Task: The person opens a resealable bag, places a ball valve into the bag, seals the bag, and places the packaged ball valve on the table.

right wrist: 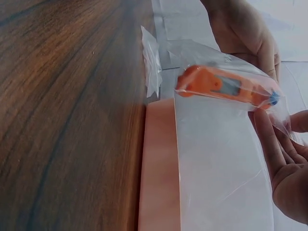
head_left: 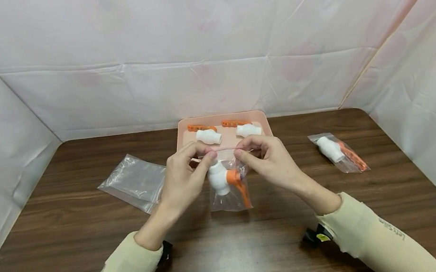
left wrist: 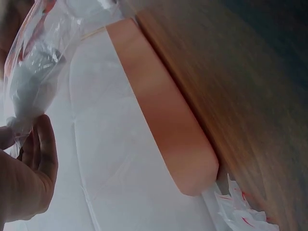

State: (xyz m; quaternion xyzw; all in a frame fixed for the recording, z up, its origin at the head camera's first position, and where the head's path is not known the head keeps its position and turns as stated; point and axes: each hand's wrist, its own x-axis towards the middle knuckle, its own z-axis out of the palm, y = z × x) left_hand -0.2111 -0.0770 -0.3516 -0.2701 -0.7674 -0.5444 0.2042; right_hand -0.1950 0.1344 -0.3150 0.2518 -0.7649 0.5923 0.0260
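A clear plastic bag [head_left: 231,205] hangs between both hands, with a white ball valve [head_left: 219,179] and its orange handle [head_left: 238,183] inside. My left hand [head_left: 185,172] pinches the bag's top edge at the left between thumb and fingers. At the right end of that edge my right hand [head_left: 269,158] does the same. In the right wrist view the orange handle [right wrist: 221,86] shows through the film, with a small blue part at one end. The valve's white body [left wrist: 33,86] shows through the plastic in the left wrist view.
Behind the hands a pink tray [head_left: 221,118] holds two white valve bodies [head_left: 208,136] and two orange handles [head_left: 201,128]. Flat clear bags [head_left: 134,181] lie on the brown table [head_left: 231,268] at left. A bagged valve [head_left: 339,152] lies at right. Pale cloth walls surround the table.
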